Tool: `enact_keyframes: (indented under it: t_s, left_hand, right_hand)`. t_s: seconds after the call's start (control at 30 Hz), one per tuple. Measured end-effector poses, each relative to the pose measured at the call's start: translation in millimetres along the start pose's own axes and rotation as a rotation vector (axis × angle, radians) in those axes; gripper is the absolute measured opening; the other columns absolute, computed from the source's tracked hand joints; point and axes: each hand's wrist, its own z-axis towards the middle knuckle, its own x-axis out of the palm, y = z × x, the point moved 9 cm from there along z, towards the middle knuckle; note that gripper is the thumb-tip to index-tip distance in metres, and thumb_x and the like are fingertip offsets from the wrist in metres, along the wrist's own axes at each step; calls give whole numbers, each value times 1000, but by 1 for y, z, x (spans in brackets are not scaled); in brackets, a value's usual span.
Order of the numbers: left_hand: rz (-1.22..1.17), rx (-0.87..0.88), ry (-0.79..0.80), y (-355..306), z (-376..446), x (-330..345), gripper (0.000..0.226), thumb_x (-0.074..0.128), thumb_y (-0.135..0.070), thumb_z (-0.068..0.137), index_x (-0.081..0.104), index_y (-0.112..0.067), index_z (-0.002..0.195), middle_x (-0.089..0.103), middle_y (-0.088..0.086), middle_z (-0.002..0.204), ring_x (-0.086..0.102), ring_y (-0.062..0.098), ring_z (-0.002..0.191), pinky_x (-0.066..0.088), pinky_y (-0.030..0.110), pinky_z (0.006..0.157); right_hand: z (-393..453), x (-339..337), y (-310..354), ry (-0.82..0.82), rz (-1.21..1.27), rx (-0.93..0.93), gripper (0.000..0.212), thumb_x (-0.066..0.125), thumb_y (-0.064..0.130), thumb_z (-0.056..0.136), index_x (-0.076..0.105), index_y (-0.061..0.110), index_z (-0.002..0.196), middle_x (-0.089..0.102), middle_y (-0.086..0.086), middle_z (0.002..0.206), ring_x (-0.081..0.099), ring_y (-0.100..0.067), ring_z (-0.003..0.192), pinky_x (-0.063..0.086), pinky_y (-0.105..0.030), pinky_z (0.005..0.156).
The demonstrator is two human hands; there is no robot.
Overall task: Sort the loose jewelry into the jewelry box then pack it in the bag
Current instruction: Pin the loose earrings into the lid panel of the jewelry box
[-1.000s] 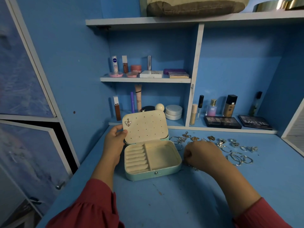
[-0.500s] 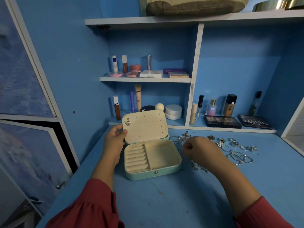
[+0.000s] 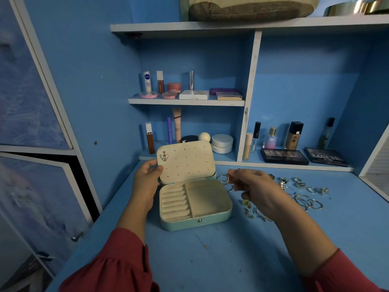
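The right hand has lifted from the desk since a second ago and now pinches a small gold earring just beside the open jewelry box. The left hand still grips the lid's left edge, holding it upright. Loose rings and earrings lie on the desk at right.

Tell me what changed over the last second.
The right hand lifted off the table from among the loose jewelry and moved up toward the box's lid, now pinching a small gold piece. The left hand still holds the lid open; the box has not moved.
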Motion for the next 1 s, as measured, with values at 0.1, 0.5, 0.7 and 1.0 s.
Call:
enact_keyframes:
  t_s: [0.1,0.5,0.7,1.0]
  left_hand:
    - [1,-3,2,0,0,0,19,51,-8,96,62,-20,107,66,-4,101,61,14,87,45,26,65]
    - [-73,-74,57,5,2,-7,21,59,-6,90,70,-24,92,72,1,101,62,17,90,42,28,68]
    - [-96,-64,119,0,-2,-4,22,57,-5,90,72,-19,96,75,1,91,66,13,81,43,26,68]
    - [-126,-69,88,-3,-4,-6,22,58,-4,90,70,-22,90,74,-6,84,64,9,75,42,25,64]
  right_hand:
    - [0,0,2,-23,-20,-27,19,66,28,87,72,14,75,70,2,77,53,-11,67,36,-26,60]
    - [22,86,34,-67,-510,-317,15,63,32,90,68,21,81,64,10,73,55,-7,67,42,-25,61]
    - [45,132,31,-96,-634,-398,19,59,27,93,70,12,95,70,-3,92,62,-19,83,46,-30,72]
    - [55,139,21,-176,-697,-473,17,57,23,93,68,10,96,67,-6,92,60,-23,85,49,-36,75]
